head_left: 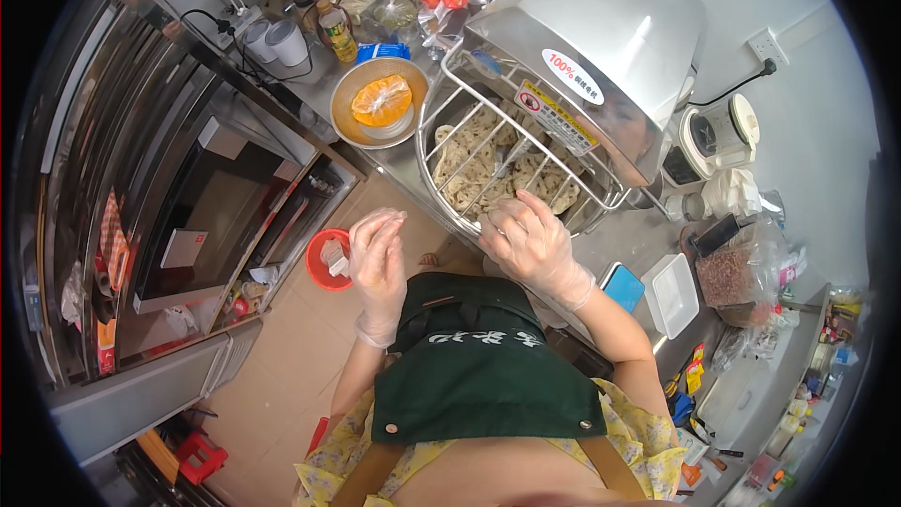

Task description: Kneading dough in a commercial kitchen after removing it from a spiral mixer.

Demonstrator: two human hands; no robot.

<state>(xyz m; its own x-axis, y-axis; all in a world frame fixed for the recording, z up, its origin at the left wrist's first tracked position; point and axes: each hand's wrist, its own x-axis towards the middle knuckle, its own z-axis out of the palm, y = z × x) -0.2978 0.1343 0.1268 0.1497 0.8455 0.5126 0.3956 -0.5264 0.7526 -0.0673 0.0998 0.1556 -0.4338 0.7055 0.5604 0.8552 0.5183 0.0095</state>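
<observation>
The steel bench [615, 242] carries a large mixer [601, 47], its metal hood leaning over the far right of the bowl. A barred guard [449, 84] covers the bowl's top. Beneath it, speckled dough [462, 161] lies as an uneven mass, just beyond the right fingers and farther, to the right, from the left ones. Its visible part stretches mainly left to right, without a clear pointing end; hood and bars hide its full long axis. A metal basin [419, 94] stands left of the mixer. The gloved right hand [540, 249] is at the guard's near edge, fingers curled; I cannot tell whether they grip anything. The gloved left hand [378, 268] hangs left of it, fingers bunched; whether they are fully closed or pinching something, I cannot tell.
</observation>
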